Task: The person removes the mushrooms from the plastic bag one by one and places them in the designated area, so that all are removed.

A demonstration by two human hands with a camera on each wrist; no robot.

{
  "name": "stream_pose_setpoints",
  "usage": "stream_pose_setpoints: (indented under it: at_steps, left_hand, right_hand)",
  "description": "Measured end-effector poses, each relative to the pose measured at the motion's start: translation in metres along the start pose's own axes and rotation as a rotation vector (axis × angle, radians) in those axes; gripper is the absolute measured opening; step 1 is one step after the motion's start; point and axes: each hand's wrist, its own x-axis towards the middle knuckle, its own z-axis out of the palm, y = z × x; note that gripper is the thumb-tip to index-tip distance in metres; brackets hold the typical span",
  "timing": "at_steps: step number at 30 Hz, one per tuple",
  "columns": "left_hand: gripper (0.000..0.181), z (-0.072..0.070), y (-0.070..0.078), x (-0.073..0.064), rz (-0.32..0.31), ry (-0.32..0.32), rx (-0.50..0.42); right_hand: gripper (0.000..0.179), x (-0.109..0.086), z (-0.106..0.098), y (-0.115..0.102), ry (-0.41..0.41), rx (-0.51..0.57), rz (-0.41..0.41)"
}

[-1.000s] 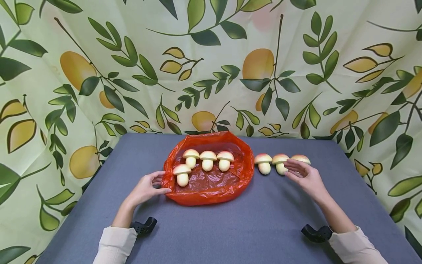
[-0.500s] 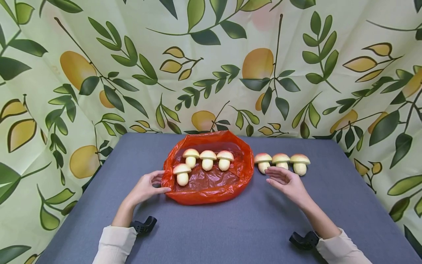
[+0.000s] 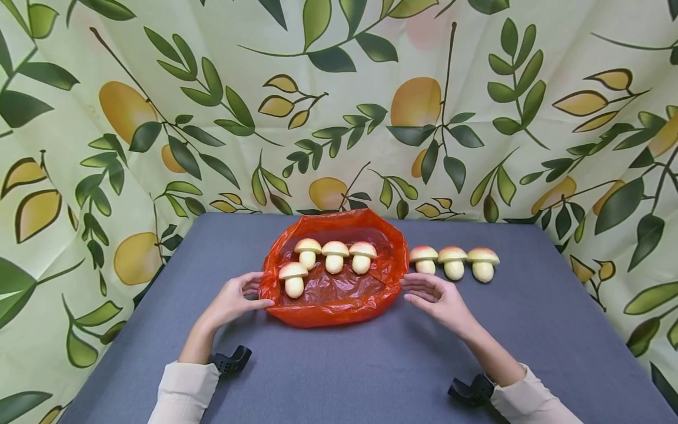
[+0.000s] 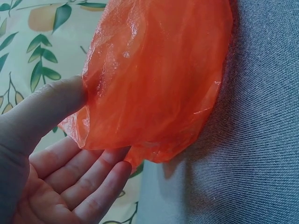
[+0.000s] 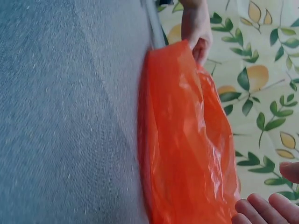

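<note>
A red plastic bag (image 3: 328, 317) lies on the table with its mouth spread wide and its rim rolled. Several mushrooms (image 3: 335, 257) with cream stems and reddish-yellow caps sit inside it, toward the back and left. My left hand (image 3: 239, 299) holds the bag's left end; in the left wrist view its thumb (image 4: 60, 97) is at one edge of the red film and its fingers at the other. By the right rim is my right hand (image 3: 439, 300), fingers loosely extended, nothing in its grasp. Three more mushrooms (image 3: 453, 262) stand in a row behind it.
A blue-grey cloth covers the table (image 3: 328, 377). Behind it hangs a curtain (image 3: 339, 106) printed with leaves and fruit. Black wrist mounts (image 3: 233, 360) are on both forearms, below the hands.
My right hand has moved left from in front of the row of mushrooms to the bag's right rim, uncovering the far-right mushroom. The left hand and the bag stay in place.
</note>
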Motion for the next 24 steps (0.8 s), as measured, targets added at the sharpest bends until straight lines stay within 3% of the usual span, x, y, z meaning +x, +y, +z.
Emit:
stream_pose_setpoints:
  at_steps: [14, 24]
  left_hand:
    - [0.065, -0.001, -0.001, -0.001, -0.017, -0.002, 0.012]
    - [0.065, -0.001, 0.000, -0.001, -0.016, -0.002, 0.004]
  right_hand:
    - [0.037, 0.014, 0.031, -0.004, -0.101, 0.003, 0.040]
    - [0.038, 0.025, 0.054, -0.009, -0.173, 0.040, 0.009]
